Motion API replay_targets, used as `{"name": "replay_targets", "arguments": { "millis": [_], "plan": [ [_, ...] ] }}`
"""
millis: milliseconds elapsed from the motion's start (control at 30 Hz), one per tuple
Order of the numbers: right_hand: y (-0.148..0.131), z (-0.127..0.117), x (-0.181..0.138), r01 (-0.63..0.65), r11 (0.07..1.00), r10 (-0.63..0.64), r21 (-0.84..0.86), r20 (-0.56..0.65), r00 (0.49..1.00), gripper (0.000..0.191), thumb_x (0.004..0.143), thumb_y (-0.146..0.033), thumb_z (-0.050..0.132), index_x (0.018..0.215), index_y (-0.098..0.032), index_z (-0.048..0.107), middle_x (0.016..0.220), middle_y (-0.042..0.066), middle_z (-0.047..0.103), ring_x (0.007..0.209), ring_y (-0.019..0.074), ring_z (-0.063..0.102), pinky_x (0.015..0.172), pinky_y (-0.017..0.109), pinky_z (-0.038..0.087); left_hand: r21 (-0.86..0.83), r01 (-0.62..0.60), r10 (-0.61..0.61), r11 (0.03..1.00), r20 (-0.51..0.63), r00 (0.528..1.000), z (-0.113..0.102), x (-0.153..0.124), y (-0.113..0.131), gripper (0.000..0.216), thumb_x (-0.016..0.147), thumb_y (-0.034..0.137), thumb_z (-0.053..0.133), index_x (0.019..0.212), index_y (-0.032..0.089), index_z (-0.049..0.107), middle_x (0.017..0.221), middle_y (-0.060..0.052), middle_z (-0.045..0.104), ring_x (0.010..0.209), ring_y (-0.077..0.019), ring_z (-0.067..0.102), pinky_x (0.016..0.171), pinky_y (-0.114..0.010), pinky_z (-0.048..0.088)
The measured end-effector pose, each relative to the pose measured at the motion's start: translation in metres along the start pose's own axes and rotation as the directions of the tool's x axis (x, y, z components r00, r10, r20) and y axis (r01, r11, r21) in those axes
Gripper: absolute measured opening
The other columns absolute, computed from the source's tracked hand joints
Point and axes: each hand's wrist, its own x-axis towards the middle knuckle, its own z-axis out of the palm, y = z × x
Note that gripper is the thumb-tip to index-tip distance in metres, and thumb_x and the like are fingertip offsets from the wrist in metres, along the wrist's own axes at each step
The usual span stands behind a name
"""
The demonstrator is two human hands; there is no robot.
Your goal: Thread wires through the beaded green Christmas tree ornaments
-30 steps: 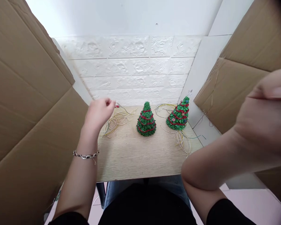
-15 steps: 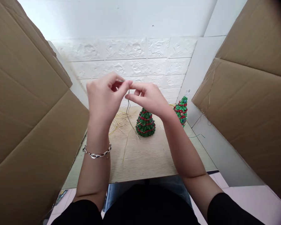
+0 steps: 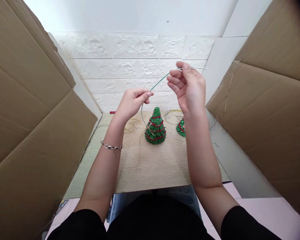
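Note:
My left hand (image 3: 133, 101) pinches a thin green wire (image 3: 158, 82) above the table, a chain bracelet (image 3: 111, 146) on its wrist. My right hand (image 3: 188, 87) is raised higher and to the right, fingers closed on the same wire near its far end, which sticks out to the right. The wire arcs between both hands and curls down toward a small green beaded tree with red garland (image 3: 155, 127) standing on the wooden table (image 3: 150, 166). A second beaded tree (image 3: 181, 127) is partly hidden behind my right forearm.
Loose yellow and pale wires (image 3: 130, 125) lie at the table's back left, more wires (image 3: 172, 115) at the back right. Large cardboard panels stand on the left (image 3: 27, 116) and right (image 3: 265, 110). A white brick-pattern wall (image 3: 130, 63) closes the back.
My hands were pinched together in front of the wall; now they have drawn apart, the right hand rising up and right, stretching the green wire between them.

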Motion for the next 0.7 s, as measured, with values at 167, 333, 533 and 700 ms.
{"name": "replay_targets", "arguments": {
  "millis": [167, 333, 533, 700],
  "plan": [
    [-0.017, -0.019, 0.001, 0.145, 0.987, -0.116, 0.076, -0.299, 0.947, 0.034, 0.092, -0.041, 0.033, 0.109, -0.018, 0.050, 0.091, 0.004, 0.056, 0.086, 0.0113, 0.064, 0.073, 0.024, 0.050, -0.051, 0.060, -0.060, 0.997, 0.017, 0.998, -0.009, 0.002, -0.010, 0.027, 0.078, 0.042, 0.060, 0.078, 0.016, 0.069, 0.077, -0.006, 0.070, 0.077, -0.0144, 0.062, 0.060, -0.022, 0.044],
    [-0.033, -0.037, -0.004, 0.200, 0.980, -0.174, 0.015, -0.436, 0.883, 0.047, 0.094, -0.043, 0.016, 0.115, -0.018, 0.051, 0.100, 0.006, 0.052, 0.092, 0.0124, 0.061, 0.070, 0.025, 0.048, -0.115, 0.102, -0.095, 0.988, 0.066, 0.993, -0.015, 0.005, -0.020, 0.027, 0.077, 0.041, 0.062, 0.081, 0.015, 0.068, 0.077, -0.007, 0.070, 0.079, -0.0150, 0.064, 0.068, -0.024, 0.048],
    [-0.017, -0.051, -0.011, 0.216, 0.974, -0.217, -0.070, -0.003, 0.976, 0.075, 0.083, -0.071, 0.003, 0.117, -0.028, 0.055, 0.077, 0.002, 0.053, 0.064, 0.0140, 0.058, 0.063, 0.032, 0.048, -0.237, 0.161, -0.143, 0.958, 0.093, 0.985, -0.016, 0.009, -0.030, 0.022, 0.076, 0.037, 0.064, 0.077, 0.015, 0.066, 0.068, -0.003, 0.064, 0.064, -0.0102, 0.060, 0.066, -0.023, 0.049],
    [0.020, -0.054, -0.038, -0.185, 0.981, 0.124, 0.052, 0.566, 0.815, 0.078, 0.071, -0.082, 0.031, 0.121, -0.026, 0.053, 0.063, -0.001, 0.054, 0.055, 0.0160, 0.052, 0.069, 0.036, 0.048, -0.297, 0.183, -0.144, 0.937, 0.148, 0.978, -0.026, 0.007, -0.027, 0.026, 0.074, 0.043, 0.064, 0.077, 0.017, 0.066, 0.060, 0.000, 0.058, 0.054, -0.0081, 0.054, 0.057, -0.021, 0.046]
  ]
}}
